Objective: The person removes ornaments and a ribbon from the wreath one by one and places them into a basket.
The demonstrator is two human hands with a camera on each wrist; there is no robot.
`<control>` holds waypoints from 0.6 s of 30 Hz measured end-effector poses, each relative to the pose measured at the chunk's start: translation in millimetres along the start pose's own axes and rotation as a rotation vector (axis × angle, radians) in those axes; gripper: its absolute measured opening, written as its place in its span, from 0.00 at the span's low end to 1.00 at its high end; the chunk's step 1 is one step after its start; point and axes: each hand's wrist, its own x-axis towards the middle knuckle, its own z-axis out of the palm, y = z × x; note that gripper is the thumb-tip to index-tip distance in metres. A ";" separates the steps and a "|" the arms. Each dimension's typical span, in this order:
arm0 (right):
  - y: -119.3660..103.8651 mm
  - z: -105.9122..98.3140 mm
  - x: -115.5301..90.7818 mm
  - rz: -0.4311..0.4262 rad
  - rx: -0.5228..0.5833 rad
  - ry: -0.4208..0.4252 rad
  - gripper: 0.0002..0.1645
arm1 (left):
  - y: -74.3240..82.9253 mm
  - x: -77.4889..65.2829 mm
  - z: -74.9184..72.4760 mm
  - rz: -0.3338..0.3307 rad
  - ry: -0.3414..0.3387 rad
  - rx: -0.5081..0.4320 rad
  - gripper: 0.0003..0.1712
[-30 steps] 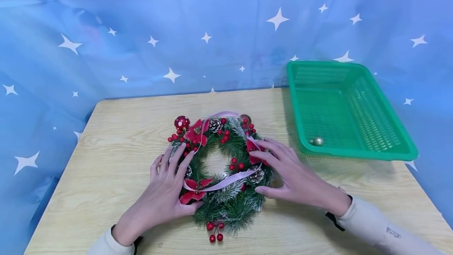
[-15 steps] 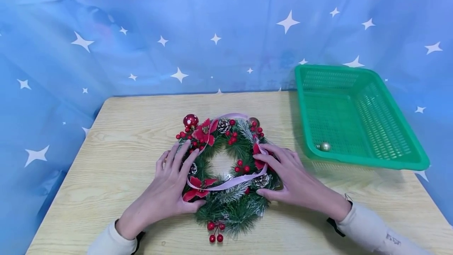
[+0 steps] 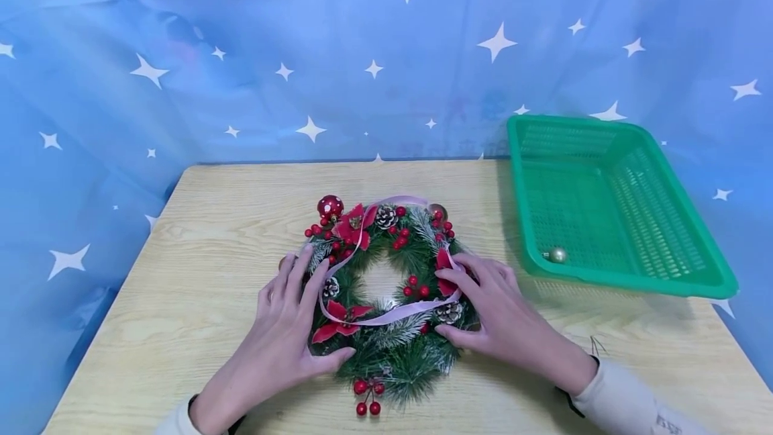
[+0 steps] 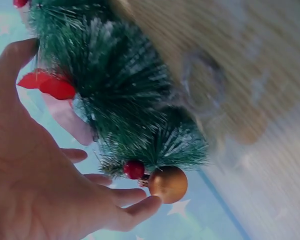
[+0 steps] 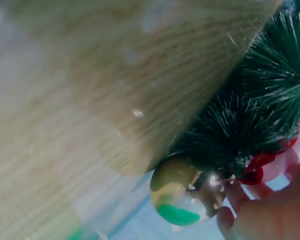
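- At the round green needled wreath (image 3: 410, 361), left hand (image 3: 279, 337) and right hand (image 3: 500, 307) stay, fingers spread, touching without gripping.
- Pale wooden tabletop (image 3: 205, 254) extends left; green plastic basket (image 3: 628, 280) bounds right.

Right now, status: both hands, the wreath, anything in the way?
Left hand and right hand at opposite sides of wreath. Wreath on table, lilac ribbon looped across it. Green basket off to the right; no obstruction seen.

Free table (image 3: 241, 220) behind wreath (image 3: 392, 337), green basket (image 3: 574, 200) barring far right
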 end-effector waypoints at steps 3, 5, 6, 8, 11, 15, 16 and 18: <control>-5.5 2.6 0.1 -0.005 -0.024 0.029 0.45 | 2.7 -3.1 -1.7 -0.041 -0.010 -0.014 0.77; -9.0 4.0 -0.1 -0.007 -0.038 0.047 0.45 | 4.9 -3.9 -1.4 -0.072 -0.015 -0.023 0.77; -10.4 4.7 -0.6 -0.008 -0.044 0.054 0.45 | 6.4 -4.0 -0.7 -0.084 -0.016 -0.025 0.77; -13.4 5.5 -2.0 -0.007 -0.057 0.068 0.45 | 9.5 -3.8 0.9 -0.106 -0.019 -0.024 0.78; -17.5 6.0 -4.2 -0.002 -0.080 0.084 0.45 | 13.4 -2.7 4.0 -0.126 -0.016 -0.026 0.79; -21.4 6.6 -6.0 0.005 -0.103 0.095 0.45 | 17.2 -1.7 8.1 -0.145 0.002 -0.043 0.79; -22.0 6.7 -6.0 0.004 -0.106 0.096 0.44 | 17.8 -1.4 9.3 -0.146 0.006 -0.045 0.79; -22.7 6.9 -5.8 0.002 -0.108 0.095 0.45 | 18.3 -0.8 11.4 -0.144 0.012 -0.041 0.80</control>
